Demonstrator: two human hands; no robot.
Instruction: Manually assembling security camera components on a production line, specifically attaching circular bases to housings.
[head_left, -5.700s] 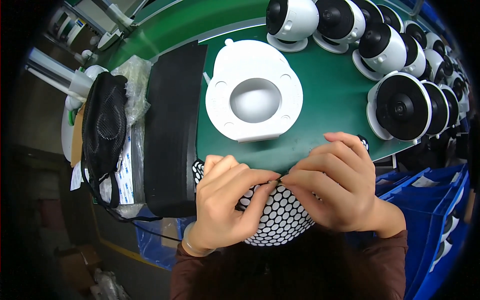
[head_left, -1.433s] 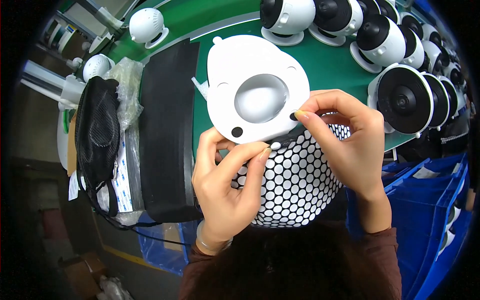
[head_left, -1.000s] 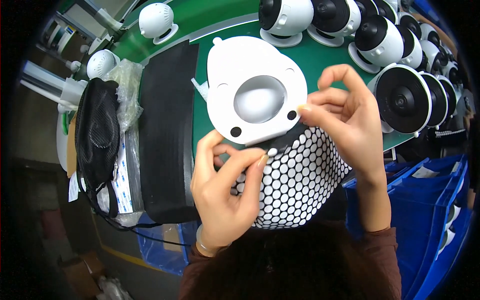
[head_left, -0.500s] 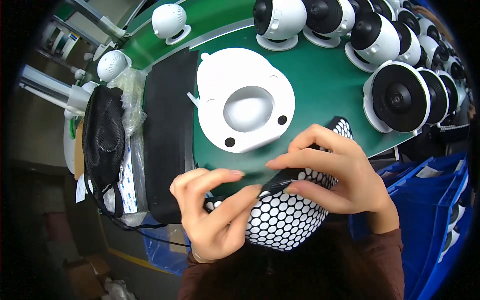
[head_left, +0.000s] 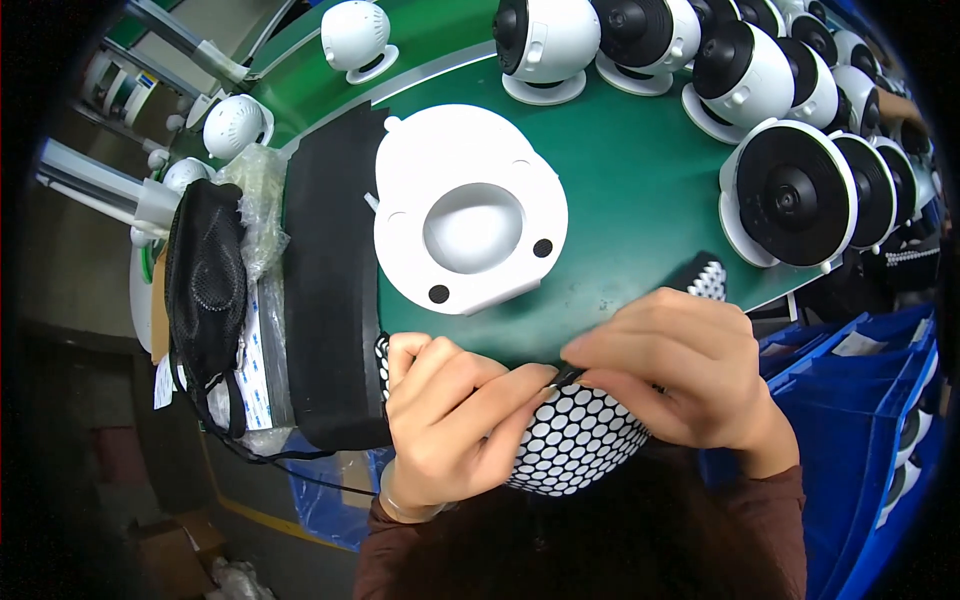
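A black cloth [head_left: 575, 445] covered in white dots lies across my lap at the table's near edge. One of its ends sticks up beyond my right hand, and another patch shows beside my left. My left hand [head_left: 455, 415] pinches the cloth's dark upper edge between thumb and fingertips. Close beside it, my right hand [head_left: 690, 365] is closed on the same edge, its curled fingers hiding part of it. Beyond both hands, apart from them, a white rounded housing [head_left: 400, 215] with a smooth hollow and two black round pads lies on the green table [head_left: 620, 210].
A black mat [head_left: 335, 280] runs along the left, with a black mesh pouch [head_left: 208, 280] and clear plastic wrap [head_left: 262, 200] beside it. Several white ball-shaped devices with black fronts [head_left: 795, 195] crowd the far right. Blue bins [head_left: 840, 410] stand at the lower right.
My fingers, raised and spread before, have come down and closed on the cloth's edge. My right hand sits lower and my left slightly further right. The whole view has shifted a little.
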